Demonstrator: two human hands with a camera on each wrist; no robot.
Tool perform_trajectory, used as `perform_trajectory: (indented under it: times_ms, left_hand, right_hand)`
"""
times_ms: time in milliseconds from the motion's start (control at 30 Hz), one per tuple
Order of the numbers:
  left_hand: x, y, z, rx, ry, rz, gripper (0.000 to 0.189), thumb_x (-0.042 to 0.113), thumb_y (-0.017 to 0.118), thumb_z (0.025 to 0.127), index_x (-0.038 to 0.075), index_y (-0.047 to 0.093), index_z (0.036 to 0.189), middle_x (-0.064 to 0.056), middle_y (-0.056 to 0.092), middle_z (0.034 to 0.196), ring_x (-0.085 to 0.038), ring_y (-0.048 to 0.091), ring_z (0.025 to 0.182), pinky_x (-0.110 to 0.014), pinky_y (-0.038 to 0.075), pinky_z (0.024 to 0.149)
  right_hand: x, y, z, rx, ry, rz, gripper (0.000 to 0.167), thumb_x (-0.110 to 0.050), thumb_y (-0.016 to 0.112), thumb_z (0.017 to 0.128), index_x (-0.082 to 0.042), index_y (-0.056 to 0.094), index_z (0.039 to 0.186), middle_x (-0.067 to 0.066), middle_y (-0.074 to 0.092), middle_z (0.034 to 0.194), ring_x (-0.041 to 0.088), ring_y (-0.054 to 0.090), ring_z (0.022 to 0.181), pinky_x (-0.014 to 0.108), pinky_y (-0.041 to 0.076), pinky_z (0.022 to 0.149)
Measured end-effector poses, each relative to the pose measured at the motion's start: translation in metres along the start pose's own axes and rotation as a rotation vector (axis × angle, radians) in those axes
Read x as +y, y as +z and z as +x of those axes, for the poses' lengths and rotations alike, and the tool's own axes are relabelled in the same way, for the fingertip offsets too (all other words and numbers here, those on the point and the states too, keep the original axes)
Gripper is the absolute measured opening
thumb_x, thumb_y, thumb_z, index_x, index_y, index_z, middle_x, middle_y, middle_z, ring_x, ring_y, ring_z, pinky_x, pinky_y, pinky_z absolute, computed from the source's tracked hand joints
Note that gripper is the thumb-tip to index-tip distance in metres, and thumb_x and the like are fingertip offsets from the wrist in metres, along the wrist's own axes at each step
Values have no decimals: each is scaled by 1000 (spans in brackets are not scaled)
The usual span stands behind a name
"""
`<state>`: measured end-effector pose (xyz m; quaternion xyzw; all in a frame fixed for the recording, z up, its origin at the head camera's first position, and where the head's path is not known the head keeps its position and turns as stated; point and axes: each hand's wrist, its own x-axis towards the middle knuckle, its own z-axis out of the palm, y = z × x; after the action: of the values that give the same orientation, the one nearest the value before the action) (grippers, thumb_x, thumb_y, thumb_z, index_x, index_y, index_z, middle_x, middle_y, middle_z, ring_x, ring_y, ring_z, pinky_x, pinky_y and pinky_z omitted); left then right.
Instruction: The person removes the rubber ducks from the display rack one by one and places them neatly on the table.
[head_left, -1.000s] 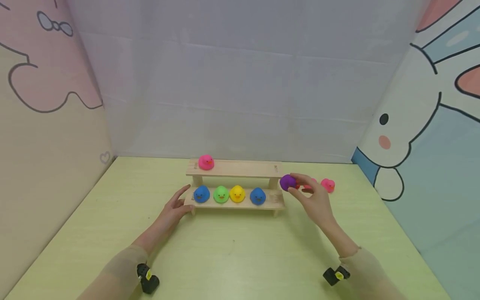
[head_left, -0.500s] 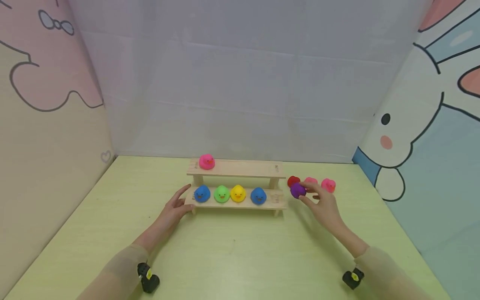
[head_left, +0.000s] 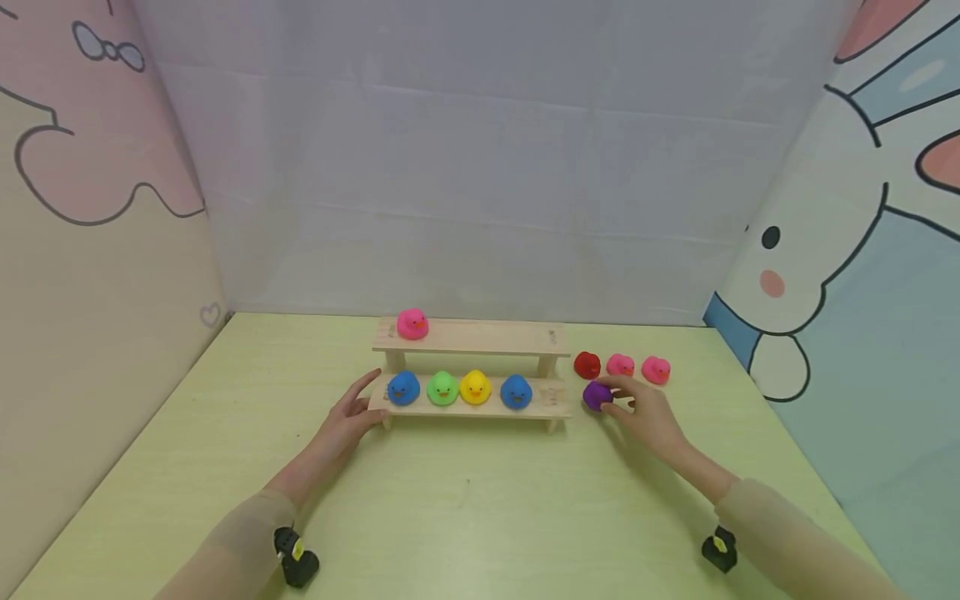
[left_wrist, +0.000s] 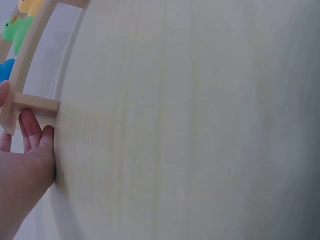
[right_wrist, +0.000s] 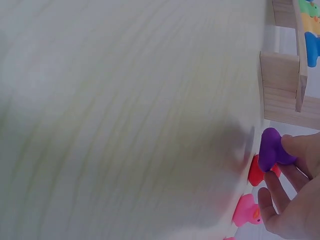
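Observation:
Between thumb and fingers, my right hand (head_left: pixel 641 414) pinches a purple rubber duck (head_left: pixel 597 397), to the right of a two-tier wooden shelf (head_left: pixel 487 337). A small gap seems to separate the duck (right_wrist: pixel 270 150) from the table in the right wrist view. My left hand (head_left: pixel 354 414) holds the shelf's left end, thumb over the lower board and fingers by the leg (left_wrist: pixel 37 102). On the lower tier sit a blue duck (head_left: pixel 403 388), a green duck (head_left: pixel 442 389), a yellow duck (head_left: pixel 476 388) and another blue duck (head_left: pixel 516 392). A pink duck (head_left: pixel 412 324) sits on the upper tier's left.
Behind the right hand, a red duck (head_left: pixel 587 365) and two pink ducks, one nearer (head_left: pixel 620 365) and one farther right (head_left: pixel 656 371), stand in a row on the table (head_left: pixel 465 517). A pale cloth wall (head_left: pixel 465 167) closes off the back.
From beside the shelf's right end, my right hand has carried the purple duck right, then down and nearer, uncovering the red duck. The left hand stays on the shelf.

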<state>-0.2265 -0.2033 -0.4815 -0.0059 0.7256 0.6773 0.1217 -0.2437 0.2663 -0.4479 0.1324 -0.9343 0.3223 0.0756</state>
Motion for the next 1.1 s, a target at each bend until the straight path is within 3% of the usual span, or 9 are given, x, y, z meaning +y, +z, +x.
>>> perform_trajectory:
  times_ms: [233,533,933,1100]
  left_hand:
    - [0,0,0,-2,9,5,74,14,59,98,29,19,159,-21,48,138,-4,59,105,-18,46,92]
    - [1,0,-1,1,-12,4,73,14,57,98,30,18,158,-23,44,144,-5,59,106,-18,45,93]
    - [2,-1,-3,-9,16,0,77,17,61,97,26,17,159,-19,48,138,-4,59,106,-18,46,91]
    - [4,0,-4,1,-8,3,75,16,60,97,30,19,159,-18,48,138,-4,58,107,-18,46,92]
  right_hand:
    - [3,1,0,-62,42,15,35,-4,69,89,-3,65,124,20,69,121,37,67,107,52,54,90]
    - [7,1,1,-76,38,-7,34,-8,72,88,-5,67,121,19,70,120,37,66,107,52,54,90]
    - [7,-5,3,-114,46,-37,34,-8,73,87,-6,68,121,16,71,120,37,65,106,52,53,89]
    - [8,-6,2,-112,41,-43,34,-8,74,87,-7,69,120,16,71,118,36,64,105,52,53,88]
